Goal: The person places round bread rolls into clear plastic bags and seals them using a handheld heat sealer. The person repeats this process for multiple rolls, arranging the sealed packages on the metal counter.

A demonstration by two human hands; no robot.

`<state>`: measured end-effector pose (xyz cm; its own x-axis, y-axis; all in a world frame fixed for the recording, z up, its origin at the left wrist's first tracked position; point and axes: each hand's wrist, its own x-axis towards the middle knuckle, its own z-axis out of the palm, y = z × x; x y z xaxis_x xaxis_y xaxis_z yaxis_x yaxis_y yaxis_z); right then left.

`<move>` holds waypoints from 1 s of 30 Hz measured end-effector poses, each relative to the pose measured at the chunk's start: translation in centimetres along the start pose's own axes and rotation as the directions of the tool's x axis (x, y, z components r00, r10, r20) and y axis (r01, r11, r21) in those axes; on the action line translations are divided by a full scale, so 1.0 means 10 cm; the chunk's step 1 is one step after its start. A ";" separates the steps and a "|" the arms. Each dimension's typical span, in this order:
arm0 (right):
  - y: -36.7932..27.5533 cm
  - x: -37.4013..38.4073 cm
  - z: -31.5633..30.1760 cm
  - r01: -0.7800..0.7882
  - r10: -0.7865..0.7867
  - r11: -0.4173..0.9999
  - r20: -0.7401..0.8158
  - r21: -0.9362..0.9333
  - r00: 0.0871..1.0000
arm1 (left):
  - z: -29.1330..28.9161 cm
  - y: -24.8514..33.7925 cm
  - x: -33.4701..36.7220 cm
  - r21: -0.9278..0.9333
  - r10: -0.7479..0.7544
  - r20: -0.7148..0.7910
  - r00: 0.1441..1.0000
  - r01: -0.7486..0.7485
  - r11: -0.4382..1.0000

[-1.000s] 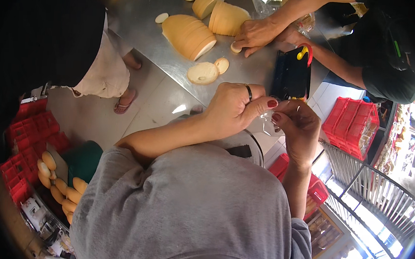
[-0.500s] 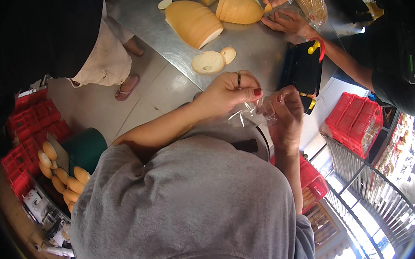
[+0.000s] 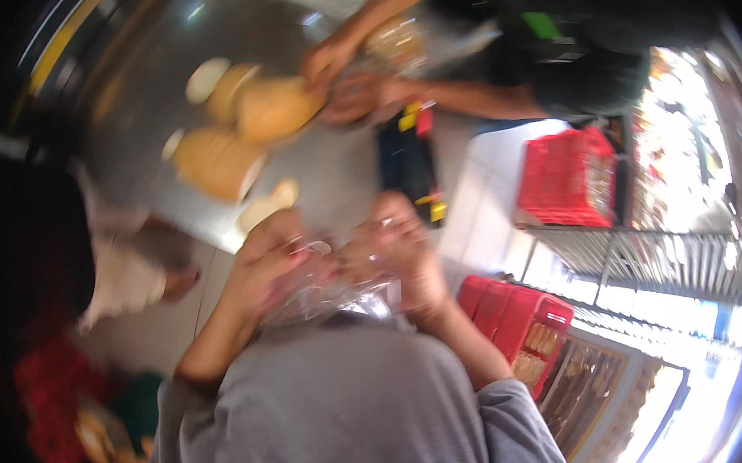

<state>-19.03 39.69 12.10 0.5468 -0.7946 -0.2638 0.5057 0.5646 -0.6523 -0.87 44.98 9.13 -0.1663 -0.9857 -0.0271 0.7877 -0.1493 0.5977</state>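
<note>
Motion blurs the picture. A clear plastic bag [image 3: 345,298] hangs crumpled between my two hands, close to my grey shirt. My left hand [image 3: 273,257] pinches its left side with bent fingers. On the other side my right hand [image 3: 401,264] grips the plastic, fingers curled. Just beyond my hands, two pale bread slices [image 3: 268,209] lie on the metal table [image 3: 177,54]. Behind them rests a sliced loaf [image 3: 214,165], with another sliced loaf [image 3: 272,108] farther back.
Across the table, another person's hands [image 3: 347,84] work beside a bagged loaf [image 3: 397,44]. A black object with red and yellow parts [image 3: 406,161] sits at the table's right side. Red crates [image 3: 568,176] and a metal rack [image 3: 644,259] stand to the right. Someone else stands at the left.
The view has swung, so the table and loaves appear farther left. Both my hands have shifted left in the picture, still on the plastic bag, of which more now shows below them.
</note>
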 end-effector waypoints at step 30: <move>0.88 1.23 -0.88 -0.078 0.029 -0.262 -0.088 -0.962 0.996 | -1.50 -0.31 -0.18 0.825 0.427 0.224 0.876 0.063 -0.562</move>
<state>-13.68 32.94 -3.15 0.5003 -0.7944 -0.3444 -0.8169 -0.3012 -0.4919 5.93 46.06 -4.71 0.0578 -0.9100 0.4106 -0.9423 0.0862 0.3235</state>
